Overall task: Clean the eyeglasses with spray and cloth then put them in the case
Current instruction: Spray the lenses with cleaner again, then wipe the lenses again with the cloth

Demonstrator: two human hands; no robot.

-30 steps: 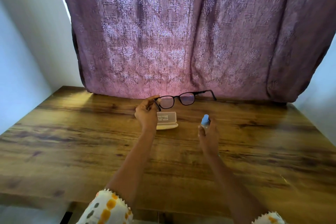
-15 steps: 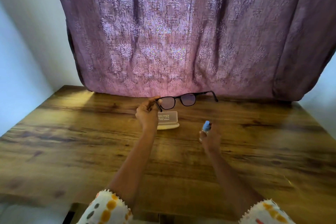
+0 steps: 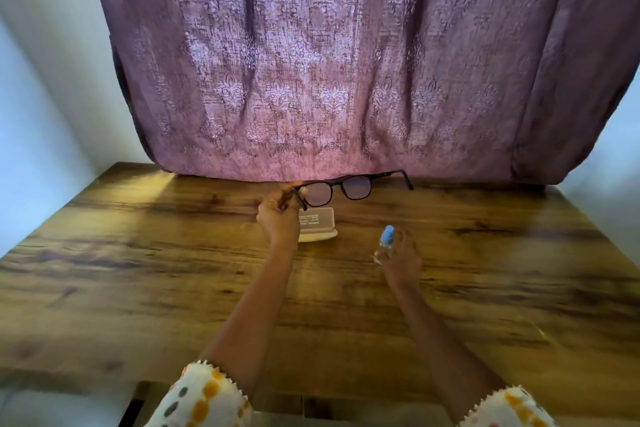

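Black-framed eyeglasses point(image 3: 349, 186) hang in the air above the far middle of the wooden table point(image 3: 138, 270), arms unfolded. My left hand point(image 3: 278, 215) pinches their left temple arm. Just below them lies a pale open case point(image 3: 317, 227) with printed text inside its raised lid; my left hand hides part of it. My right hand point(image 3: 401, 258) grips a small clear spray bottle point(image 3: 384, 243) with a blue cap, low over the table to the right of the case. No cloth shows in view.
A purple patterned curtain point(image 3: 329, 62) hangs along the table's back edge. White walls stand on both sides. The table's near edge runs under my forearms.
My right hand with the spray bottle has moved down and slightly right, away from the eyeglasses. My left hand and the eyeglasses have stayed almost still.
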